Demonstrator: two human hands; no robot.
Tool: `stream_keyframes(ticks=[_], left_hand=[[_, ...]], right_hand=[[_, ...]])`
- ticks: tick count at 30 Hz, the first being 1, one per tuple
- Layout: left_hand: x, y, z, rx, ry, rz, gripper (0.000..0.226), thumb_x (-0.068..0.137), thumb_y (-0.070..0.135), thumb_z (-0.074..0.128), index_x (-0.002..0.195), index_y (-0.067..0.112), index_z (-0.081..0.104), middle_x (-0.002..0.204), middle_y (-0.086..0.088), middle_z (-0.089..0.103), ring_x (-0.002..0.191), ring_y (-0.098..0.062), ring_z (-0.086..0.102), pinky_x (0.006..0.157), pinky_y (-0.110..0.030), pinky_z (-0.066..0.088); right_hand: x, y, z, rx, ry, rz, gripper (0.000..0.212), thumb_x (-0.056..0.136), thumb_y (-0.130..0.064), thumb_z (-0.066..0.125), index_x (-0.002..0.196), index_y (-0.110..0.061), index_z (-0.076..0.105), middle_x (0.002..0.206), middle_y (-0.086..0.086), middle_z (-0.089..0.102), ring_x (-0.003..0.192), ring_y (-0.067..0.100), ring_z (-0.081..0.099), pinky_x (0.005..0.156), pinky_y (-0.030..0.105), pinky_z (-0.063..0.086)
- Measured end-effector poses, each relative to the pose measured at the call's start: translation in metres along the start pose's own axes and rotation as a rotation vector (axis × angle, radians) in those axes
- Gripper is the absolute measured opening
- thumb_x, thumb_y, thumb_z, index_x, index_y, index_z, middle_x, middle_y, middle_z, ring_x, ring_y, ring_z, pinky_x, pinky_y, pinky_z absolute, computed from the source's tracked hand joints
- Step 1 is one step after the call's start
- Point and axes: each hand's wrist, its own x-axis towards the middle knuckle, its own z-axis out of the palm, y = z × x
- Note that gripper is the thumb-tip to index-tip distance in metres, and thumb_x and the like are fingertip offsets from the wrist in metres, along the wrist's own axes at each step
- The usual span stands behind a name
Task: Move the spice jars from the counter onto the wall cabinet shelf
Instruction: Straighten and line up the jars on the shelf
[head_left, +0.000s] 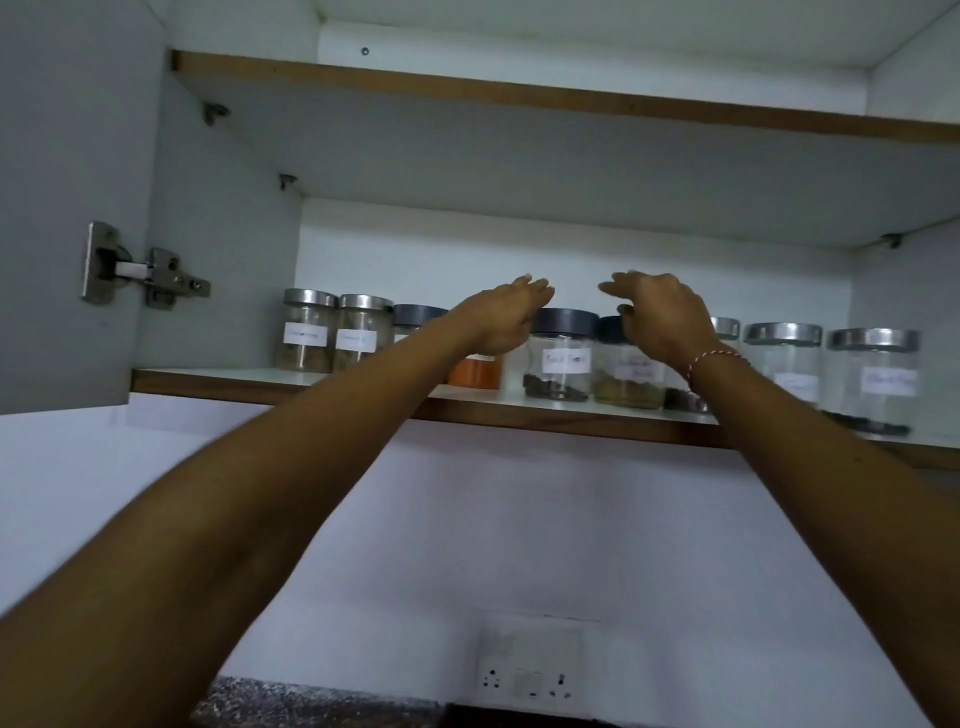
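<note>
Several labelled clear spice jars stand in a row on the wall cabinet shelf. Both my arms reach up to it. My left hand hovers in front of a jar of orange powder, fingers apart and holding nothing. My right hand sits over a grey-lidded jar of yellow-brown spice, fingers curved and spread, not clearly gripping it. Between the hands stands a grey-lidded jar of dark spice. Two steel-lidded jars stand at the left end, and two more at the right end.
An upper shelf runs above the jars. The open cabinet door with its metal hinge is at the left. Below the cabinet are a white wall, a switch and socket plate, and a strip of dark speckled counter.
</note>
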Motion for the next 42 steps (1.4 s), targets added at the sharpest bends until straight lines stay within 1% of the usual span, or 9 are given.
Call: stream_keyframes(ticks=[3,5,8,13,17,21,28,35,42], left_hand=[[0.016,0.027,0.001,-0.02,-0.008,0.006,0.043,0.096,0.004,0.032,0.139,0.004,0.036,0.151,-0.014,0.031,0.141,-0.029,0.026,0.113,-0.043,0.029],[0.025,0.038,0.005,-0.013,-0.046,-0.012,0.035,0.096,0.006,0.033,0.129,0.002,0.045,0.133,-0.02,0.05,0.124,-0.035,0.046,0.1,-0.044,0.04],[0.033,0.044,0.011,0.061,-0.114,-0.071,0.035,0.094,0.005,0.034,0.125,0.004,0.051,0.123,-0.018,0.057,0.111,-0.033,0.052,0.088,-0.037,0.042],[0.045,0.038,0.014,0.119,0.015,-0.145,0.034,0.094,0.01,0.039,0.124,0.001,0.053,0.128,-0.018,0.054,0.117,-0.032,0.05,0.096,-0.04,0.042],[0.052,0.034,0.012,0.114,-0.132,-0.155,0.032,0.097,0.01,0.036,0.118,-0.001,0.057,0.119,-0.019,0.06,0.109,-0.032,0.054,0.082,-0.032,0.039],[0.063,0.026,0.016,0.159,-0.197,-0.18,0.032,0.097,0.012,0.035,0.12,0.001,0.054,0.12,-0.018,0.059,0.109,-0.031,0.054,0.081,-0.03,0.037],[0.076,0.008,0.037,0.158,-0.209,-0.233,0.035,0.096,0.009,0.033,0.125,0.002,0.05,0.125,-0.018,0.055,0.113,-0.032,0.052,0.088,-0.034,0.041],[0.083,-0.004,0.051,0.116,-0.17,-0.222,0.036,0.095,0.007,0.035,0.128,0.005,0.048,0.127,-0.016,0.053,0.114,-0.031,0.05,0.086,-0.033,0.038],[0.081,-0.004,0.052,0.134,-0.166,-0.206,0.037,0.095,0.008,0.033,0.13,0.003,0.045,0.131,-0.017,0.049,0.118,-0.032,0.047,0.09,-0.036,0.038]], right_hand=[[-0.007,0.017,-0.006,-0.041,-0.022,0.032,0.046,0.09,0.0,0.051,0.135,-0.013,0.049,0.138,0.013,0.051,0.124,0.034,0.049,0.1,0.041,0.042],[-0.01,0.027,-0.007,-0.076,-0.047,0.048,0.044,0.089,0.001,0.053,0.132,-0.009,0.052,0.131,0.018,0.055,0.118,0.036,0.052,0.097,0.042,0.044],[-0.014,0.037,-0.002,-0.115,-0.078,0.043,0.036,0.089,0.0,0.052,0.124,-0.008,0.059,0.117,0.02,0.062,0.105,0.035,0.059,0.089,0.039,0.048],[-0.013,0.045,0.014,-0.09,-0.036,0.0,0.032,0.087,0.002,0.051,0.115,-0.008,0.064,0.107,0.018,0.065,0.098,0.033,0.06,0.079,0.037,0.049],[0.003,0.052,0.022,-0.004,-0.104,0.004,0.03,0.089,0.0,0.051,0.115,-0.006,0.065,0.109,0.021,0.065,0.098,0.036,0.061,0.085,0.039,0.05],[0.013,0.054,0.032,0.017,-0.168,-0.012,0.033,0.087,0.001,0.049,0.115,-0.007,0.065,0.112,0.021,0.063,0.101,0.037,0.059,0.089,0.042,0.051],[0.024,0.045,0.061,-0.013,-0.213,-0.01,0.039,0.09,0.001,0.043,0.127,-0.007,0.054,0.119,0.021,0.059,0.112,0.034,0.053,0.091,0.039,0.046],[0.036,0.046,0.074,0.026,-0.28,-0.009,0.03,0.09,-0.006,0.048,0.118,-0.002,0.053,0.117,0.024,0.057,0.107,0.037,0.055,0.086,0.038,0.044],[0.034,0.048,0.073,0.023,-0.282,-0.037,0.032,0.091,-0.003,0.044,0.12,-0.002,0.056,0.119,0.021,0.059,0.11,0.036,0.053,0.091,0.037,0.042]])
